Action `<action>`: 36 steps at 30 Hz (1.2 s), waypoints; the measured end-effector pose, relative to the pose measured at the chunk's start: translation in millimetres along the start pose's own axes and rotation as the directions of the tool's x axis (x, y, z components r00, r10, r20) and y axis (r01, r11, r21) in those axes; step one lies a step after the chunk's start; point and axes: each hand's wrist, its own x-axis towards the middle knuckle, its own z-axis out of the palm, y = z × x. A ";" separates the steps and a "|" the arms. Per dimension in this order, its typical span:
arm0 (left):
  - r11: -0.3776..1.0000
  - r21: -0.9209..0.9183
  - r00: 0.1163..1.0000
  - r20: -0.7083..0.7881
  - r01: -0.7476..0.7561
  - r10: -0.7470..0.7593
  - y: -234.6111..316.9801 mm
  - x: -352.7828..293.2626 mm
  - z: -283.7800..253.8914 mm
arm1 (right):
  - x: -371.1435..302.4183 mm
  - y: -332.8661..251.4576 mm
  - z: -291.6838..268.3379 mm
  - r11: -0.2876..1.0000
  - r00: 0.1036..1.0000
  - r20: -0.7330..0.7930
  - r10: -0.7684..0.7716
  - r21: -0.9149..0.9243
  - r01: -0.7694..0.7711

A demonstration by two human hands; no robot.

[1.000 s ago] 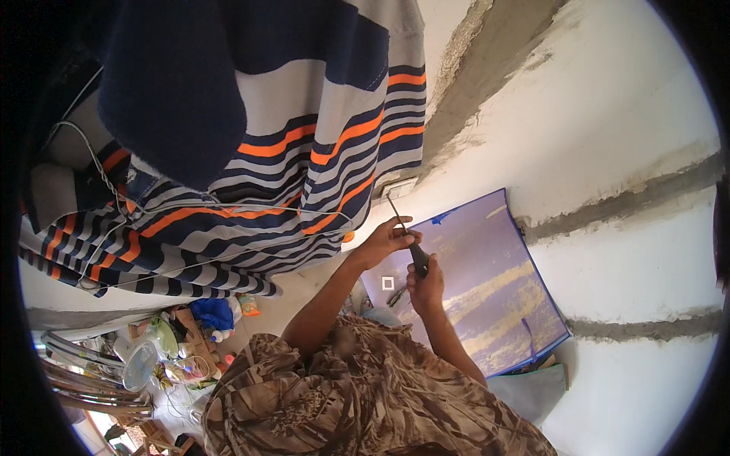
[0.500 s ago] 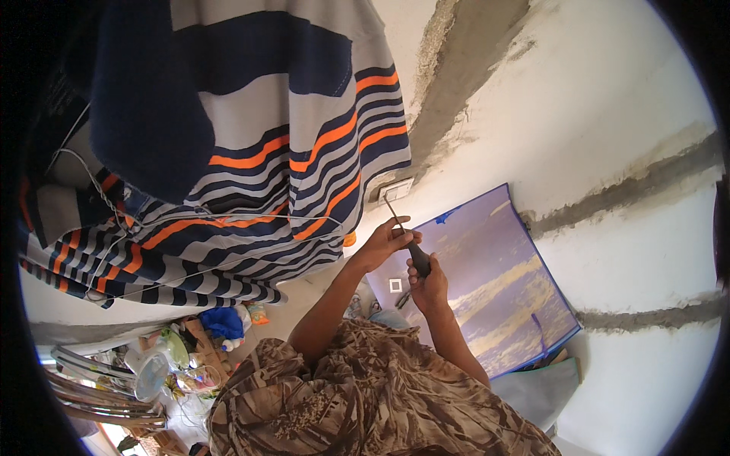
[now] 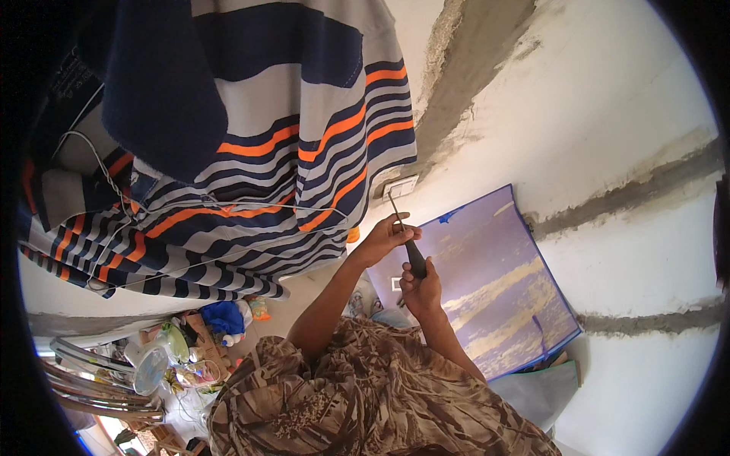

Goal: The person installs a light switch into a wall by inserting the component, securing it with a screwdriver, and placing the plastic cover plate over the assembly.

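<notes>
A screwdriver with a black handle [image 3: 414, 260] and a thin metal shaft slants up toward the wall. My right hand [image 3: 422, 292] is closed round the lower end of its handle. Around the shaft, just above the handle, the fingers of my left hand [image 3: 386, 239] are pinched. The tip of the shaft lies at, or just in front of, a white wall switch plate [image 3: 401, 187]; whether it touches is too small to tell. Below my hands a small white square frame [image 3: 396, 283] shows, partly covered by my right hand.
A striped shirt [image 3: 258, 144] hangs close at the left on twisted wire [image 3: 99, 167]. A purple patterned board [image 3: 487, 281] leans by the white wall [image 3: 608, 137], which has grey cement strips. Mixed household items [image 3: 190, 349] are piled at the lower left, near curved strips [image 3: 99, 387].
The screwdriver's handle and my right hand have shifted slightly left, so the tool stands a little steeper. My left hand keeps its hold on the shaft. The whole view has moved slightly.
</notes>
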 end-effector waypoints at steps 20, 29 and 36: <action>0.996 -0.067 0.997 -0.052 -0.058 0.054 -13.6 7.3 -10.4 | 8.2 21.4 -7.0 0.348 0.715 0.322 -0.620 -0.704 0.619; 0.990 -0.119 0.986 -0.156 -0.071 0.052 -18.5 16.8 -10.7 | 12.7 7.3 -6.7 0.942 0.961 0.046 -0.273 -0.191 0.276; 0.984 -0.155 0.976 -0.211 -0.084 0.050 -25.1 24.7 -7.3 | 9.5 3.1 -14.2 0.951 0.982 0.051 -0.183 -0.242 0.190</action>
